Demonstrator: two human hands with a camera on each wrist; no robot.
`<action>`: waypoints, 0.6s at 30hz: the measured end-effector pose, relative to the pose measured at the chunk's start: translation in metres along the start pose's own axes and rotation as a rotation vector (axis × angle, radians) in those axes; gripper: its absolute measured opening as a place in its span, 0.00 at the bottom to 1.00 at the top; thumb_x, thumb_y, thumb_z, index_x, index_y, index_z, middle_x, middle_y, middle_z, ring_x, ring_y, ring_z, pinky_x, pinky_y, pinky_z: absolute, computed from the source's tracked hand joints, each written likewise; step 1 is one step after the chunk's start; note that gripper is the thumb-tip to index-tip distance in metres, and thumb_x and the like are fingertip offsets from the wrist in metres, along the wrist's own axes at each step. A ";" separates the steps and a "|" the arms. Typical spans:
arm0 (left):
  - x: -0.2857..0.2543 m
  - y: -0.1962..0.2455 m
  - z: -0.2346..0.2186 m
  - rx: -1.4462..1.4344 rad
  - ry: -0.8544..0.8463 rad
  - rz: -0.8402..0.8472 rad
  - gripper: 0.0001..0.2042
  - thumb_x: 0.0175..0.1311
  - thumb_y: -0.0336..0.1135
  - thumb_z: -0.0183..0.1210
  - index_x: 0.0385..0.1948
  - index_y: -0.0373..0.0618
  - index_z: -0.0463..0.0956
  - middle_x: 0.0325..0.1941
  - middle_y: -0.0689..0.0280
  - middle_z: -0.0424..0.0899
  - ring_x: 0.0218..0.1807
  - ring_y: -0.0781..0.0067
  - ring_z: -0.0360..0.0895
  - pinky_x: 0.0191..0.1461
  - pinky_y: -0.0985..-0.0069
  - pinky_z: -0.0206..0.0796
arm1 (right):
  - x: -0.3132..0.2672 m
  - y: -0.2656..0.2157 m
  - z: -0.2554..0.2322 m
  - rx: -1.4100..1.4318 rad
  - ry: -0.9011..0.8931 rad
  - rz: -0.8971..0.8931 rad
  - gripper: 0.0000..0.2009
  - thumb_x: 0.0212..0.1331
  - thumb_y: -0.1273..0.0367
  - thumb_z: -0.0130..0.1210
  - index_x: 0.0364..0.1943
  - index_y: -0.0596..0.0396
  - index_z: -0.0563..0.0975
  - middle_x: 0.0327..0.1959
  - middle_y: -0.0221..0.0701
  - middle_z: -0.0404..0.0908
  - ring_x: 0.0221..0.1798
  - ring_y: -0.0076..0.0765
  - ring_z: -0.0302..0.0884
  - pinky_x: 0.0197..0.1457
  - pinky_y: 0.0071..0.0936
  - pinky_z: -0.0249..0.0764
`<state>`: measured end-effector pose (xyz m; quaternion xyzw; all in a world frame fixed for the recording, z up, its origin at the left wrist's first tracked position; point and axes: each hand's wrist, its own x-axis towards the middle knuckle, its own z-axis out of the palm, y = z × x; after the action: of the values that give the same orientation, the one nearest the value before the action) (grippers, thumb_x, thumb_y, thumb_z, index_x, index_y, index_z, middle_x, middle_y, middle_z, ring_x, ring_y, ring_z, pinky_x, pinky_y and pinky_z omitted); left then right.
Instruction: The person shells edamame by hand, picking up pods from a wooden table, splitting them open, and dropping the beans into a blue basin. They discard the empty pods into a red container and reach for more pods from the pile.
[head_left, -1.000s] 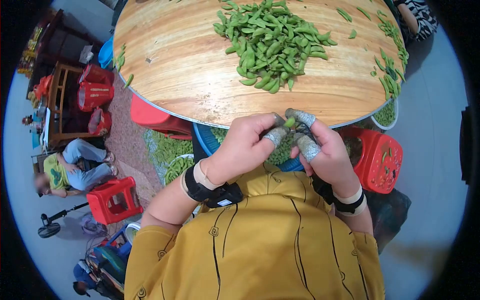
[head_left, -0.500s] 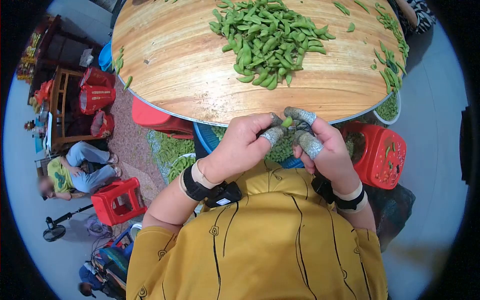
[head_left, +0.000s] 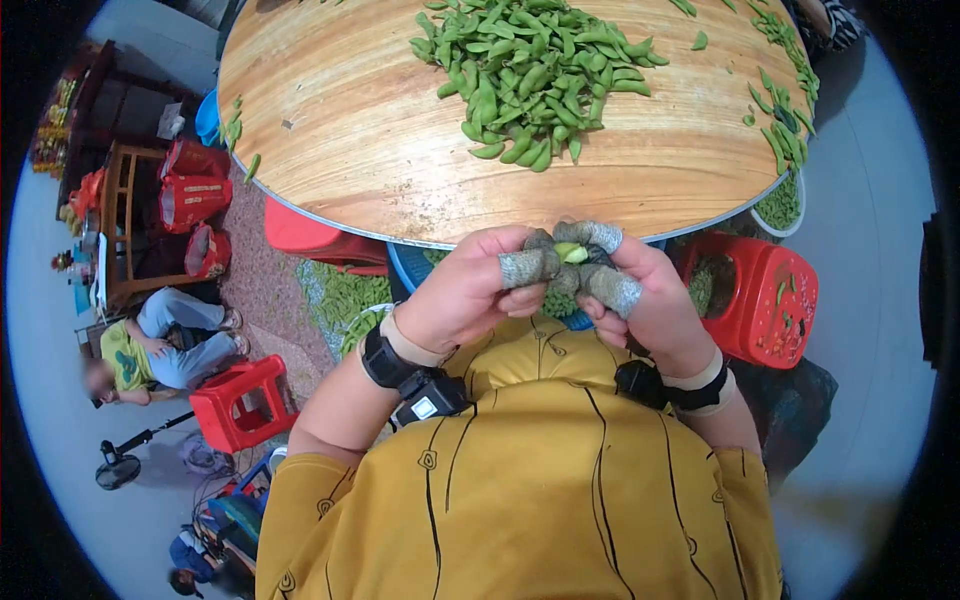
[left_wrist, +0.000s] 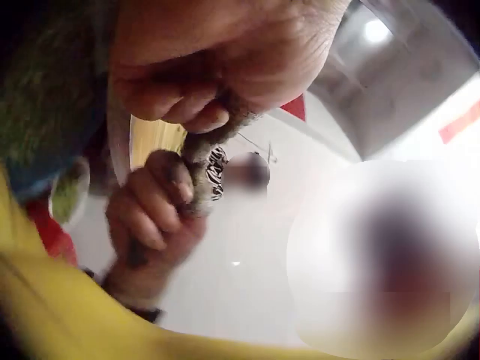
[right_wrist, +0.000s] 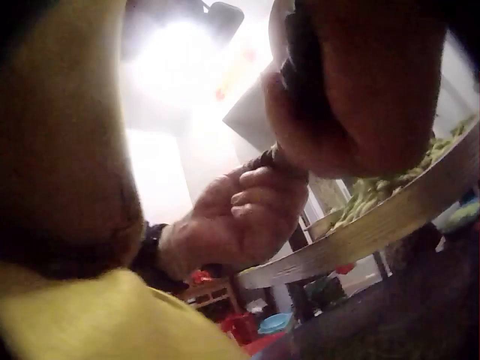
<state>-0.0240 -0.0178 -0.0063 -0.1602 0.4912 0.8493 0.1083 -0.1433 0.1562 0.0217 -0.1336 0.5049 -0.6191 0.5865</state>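
Observation:
Just below the near edge of the round wooden table (head_left: 350,150), both hands meet and pinch one green edamame pod (head_left: 570,252). My left hand (head_left: 530,266) grips it from the left and my right hand (head_left: 597,262) from the right. Grey fabric covers wrap the thumbs and forefingers. Most of the pod is hidden between the fingertips. A big pile of pods (head_left: 530,65) lies on the table beyond the hands. The left wrist view has my left hand (left_wrist: 214,112) above and the right hand (left_wrist: 154,214) below. From the right wrist, the left hand (right_wrist: 240,214) shows beside the table's edge (right_wrist: 360,244).
A blue basin (head_left: 408,266) holding pods sits under the table below the hands. A red stool (head_left: 765,300) stands at right, another red stool (head_left: 245,400) at left. A white bowl (head_left: 778,212) of pods is at the table's right edge. A person (head_left: 150,345) sits on the floor at left.
The two hands have drawn closer together and a little lower. The fingertips now close over the pod, so less of it shows.

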 end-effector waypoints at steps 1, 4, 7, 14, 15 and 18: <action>0.000 -0.004 -0.001 -0.299 -0.117 -0.016 0.07 0.65 0.32 0.50 0.40 0.40 0.73 0.20 0.70 0.68 0.20 0.80 0.60 0.25 0.79 0.53 | -0.001 0.004 0.001 -0.007 -0.014 -0.055 0.19 0.61 0.76 0.48 0.57 0.53 0.71 0.27 0.21 0.74 0.23 0.11 0.63 0.24 0.12 0.60; 0.000 -0.005 -0.003 -0.563 -0.241 -0.051 0.11 0.68 0.38 0.50 0.42 0.40 0.70 0.17 0.74 0.60 0.19 0.83 0.55 0.25 0.81 0.49 | 0.006 0.023 -0.001 -0.131 0.014 -0.332 0.19 0.59 0.77 0.50 0.56 0.57 0.71 0.31 0.24 0.77 0.28 0.11 0.68 0.30 0.12 0.67; 0.002 -0.004 -0.003 -0.441 -0.184 -0.097 0.10 0.68 0.37 0.50 0.40 0.40 0.70 0.17 0.73 0.62 0.18 0.83 0.55 0.25 0.81 0.48 | 0.007 0.022 -0.007 -0.389 0.056 -0.516 0.15 0.57 0.77 0.53 0.50 0.59 0.74 0.31 0.23 0.78 0.31 0.13 0.70 0.35 0.16 0.70; -0.003 -0.004 -0.007 -0.421 -0.184 -0.191 0.08 0.65 0.36 0.53 0.31 0.42 0.74 0.18 0.73 0.68 0.18 0.83 0.59 0.23 0.84 0.49 | 0.014 0.018 -0.007 -0.547 0.101 -0.430 0.10 0.49 0.74 0.62 0.37 0.57 0.78 0.26 0.28 0.78 0.29 0.19 0.73 0.34 0.21 0.72; -0.007 0.000 -0.007 -0.198 -0.152 -0.171 0.08 0.65 0.36 0.53 0.29 0.42 0.74 0.19 0.73 0.70 0.18 0.83 0.60 0.23 0.84 0.49 | 0.014 0.015 -0.006 -0.911 0.123 -0.615 0.10 0.47 0.74 0.62 0.36 0.56 0.78 0.25 0.31 0.77 0.28 0.28 0.75 0.32 0.25 0.73; -0.026 0.008 -0.024 0.322 -0.083 -0.163 0.08 0.61 0.34 0.56 0.24 0.40 0.74 0.20 0.65 0.77 0.18 0.71 0.65 0.23 0.78 0.57 | 0.014 0.011 0.000 -1.308 0.123 -0.749 0.10 0.43 0.72 0.61 0.33 0.54 0.78 0.25 0.38 0.75 0.29 0.48 0.75 0.31 0.35 0.73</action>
<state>0.0014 -0.0428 -0.0016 -0.1449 0.6013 0.7541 0.2209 -0.1403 0.1465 0.0070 -0.5821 0.7221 -0.3575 0.1089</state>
